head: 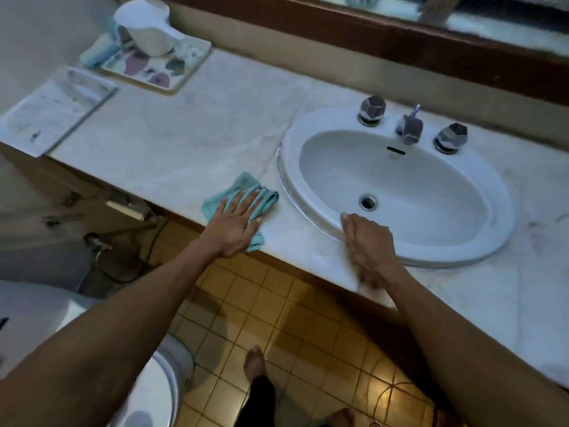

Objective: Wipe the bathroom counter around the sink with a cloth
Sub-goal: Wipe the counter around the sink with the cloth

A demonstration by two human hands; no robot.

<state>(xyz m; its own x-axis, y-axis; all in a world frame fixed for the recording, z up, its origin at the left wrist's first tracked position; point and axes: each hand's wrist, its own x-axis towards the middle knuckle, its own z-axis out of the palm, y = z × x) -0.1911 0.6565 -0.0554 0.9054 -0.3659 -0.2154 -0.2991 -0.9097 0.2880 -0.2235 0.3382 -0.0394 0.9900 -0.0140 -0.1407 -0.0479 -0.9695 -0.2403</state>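
Note:
A teal cloth [243,184] lies bunched on the white marble counter [191,118], just left of the oval white sink [480,192]. My left hand [235,223] presses flat on the cloth with fingers spread, near the counter's front edge. My right hand [368,245] rests on the counter's front edge at the sink's near rim, fingers together and curled down over the edge, holding nothing I can see.
A chrome tap [409,126] with two knobs [372,109] [451,137] stands behind the basin. A patterned tray [160,67] with a white jug [147,26] sits at the back left, papers [55,109] beside it. A toilet [154,386] stands below left on yellow floor tiles.

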